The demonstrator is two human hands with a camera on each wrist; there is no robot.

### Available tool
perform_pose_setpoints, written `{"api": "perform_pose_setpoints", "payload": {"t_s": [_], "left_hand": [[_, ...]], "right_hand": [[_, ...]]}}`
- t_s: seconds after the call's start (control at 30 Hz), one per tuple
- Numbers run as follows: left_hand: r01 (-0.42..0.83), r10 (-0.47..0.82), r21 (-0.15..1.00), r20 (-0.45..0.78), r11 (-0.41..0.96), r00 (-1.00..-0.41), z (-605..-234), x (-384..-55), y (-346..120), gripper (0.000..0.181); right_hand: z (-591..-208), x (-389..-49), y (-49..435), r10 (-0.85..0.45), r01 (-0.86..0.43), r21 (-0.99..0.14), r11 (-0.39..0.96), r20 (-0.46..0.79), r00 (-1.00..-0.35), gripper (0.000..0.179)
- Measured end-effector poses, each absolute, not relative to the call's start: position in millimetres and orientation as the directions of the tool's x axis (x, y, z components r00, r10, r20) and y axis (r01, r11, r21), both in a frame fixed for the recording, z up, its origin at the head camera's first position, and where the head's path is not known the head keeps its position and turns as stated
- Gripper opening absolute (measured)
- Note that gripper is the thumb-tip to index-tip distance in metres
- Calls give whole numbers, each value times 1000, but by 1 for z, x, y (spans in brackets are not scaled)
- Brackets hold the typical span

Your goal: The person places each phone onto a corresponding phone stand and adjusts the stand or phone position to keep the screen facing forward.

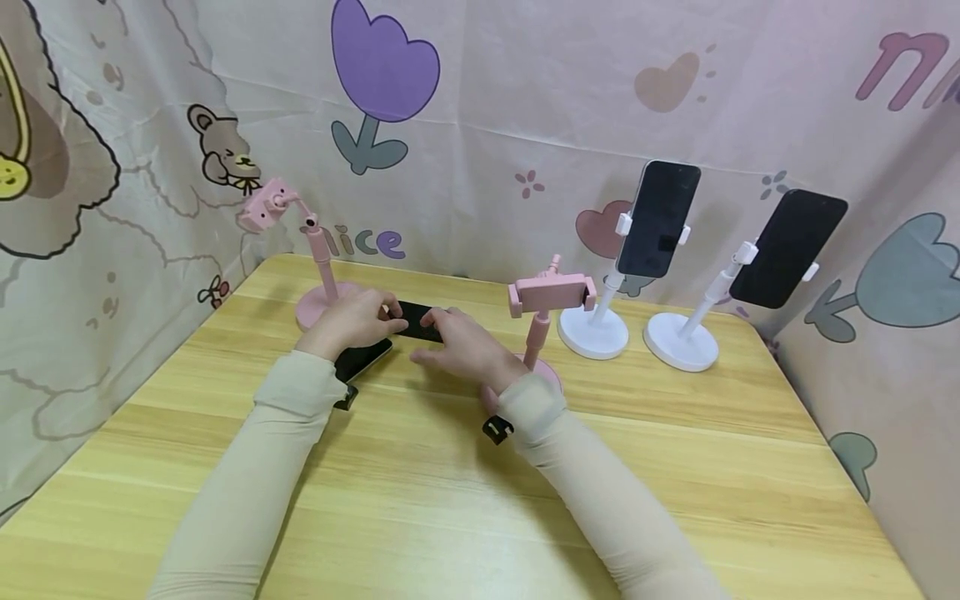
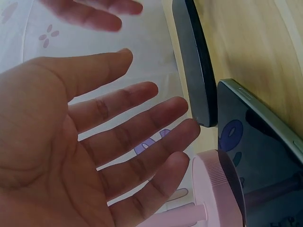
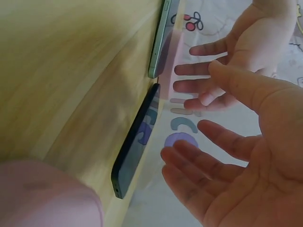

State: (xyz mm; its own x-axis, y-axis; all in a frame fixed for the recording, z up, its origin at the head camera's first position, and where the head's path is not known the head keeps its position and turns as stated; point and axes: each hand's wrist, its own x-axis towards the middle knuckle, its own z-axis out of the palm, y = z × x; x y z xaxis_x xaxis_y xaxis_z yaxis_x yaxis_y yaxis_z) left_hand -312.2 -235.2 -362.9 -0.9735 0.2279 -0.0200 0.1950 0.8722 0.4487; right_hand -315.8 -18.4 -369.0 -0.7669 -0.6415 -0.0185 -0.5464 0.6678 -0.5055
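Note:
Both hands hover over two smartphones that lie flat on the wooden table. My left hand (image 1: 358,317) has its fingers spread and holds nothing; the left wrist view shows its palm and the gap to the phones. My right hand (image 1: 468,346) is at the right end of the black phone (image 1: 418,322), fingers loosely bent with nothing in them. The second phone (image 1: 362,358), with a pale green edge in the left wrist view, lies partly hidden under my left hand and wrist. In the right wrist view the black phone (image 3: 135,146) sits apart from the fingertips.
A pink phone stand (image 1: 322,258) rises behind my left hand. Another pink stand (image 1: 537,333) is beside my right wrist, its clamp without a phone. Two white stands (image 1: 592,333) (image 1: 681,342) at the right hold upright phones. A printed cloth (image 1: 480,125) hangs behind the table.

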Motion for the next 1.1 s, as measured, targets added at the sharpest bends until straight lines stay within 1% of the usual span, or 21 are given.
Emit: {"api": "perform_pose_setpoints", "payload": {"t_s": [0.23,0.4,0.77,0.93,1.1], "left_hand": [[177,230,461,-61,870,-971,-365,-313,-235,30],[172,228,466,-67,868,-971,-366,-315,-234,28],[176,226,446,-60,877,-972,-367,-315,-233,24],[180,233,452,-63,874,-970,-366,-315,-232,26],[184,239,447,-69,875,-968,-367,-315,-229,24]], "right_hand": [[-381,-329,-31,-583,-495,-477,726,-45,-811,67],[-387,-339,-38,-547,-470,-440,765,-59,-835,71],[-395,-349,-53,-512,-459,-310,833,-114,-851,78],[-399,-351,-56,-479,-435,-259,863,-140,-867,77],[-401,-354,-57,-433,-390,-260,883,-134,-891,73]]}}
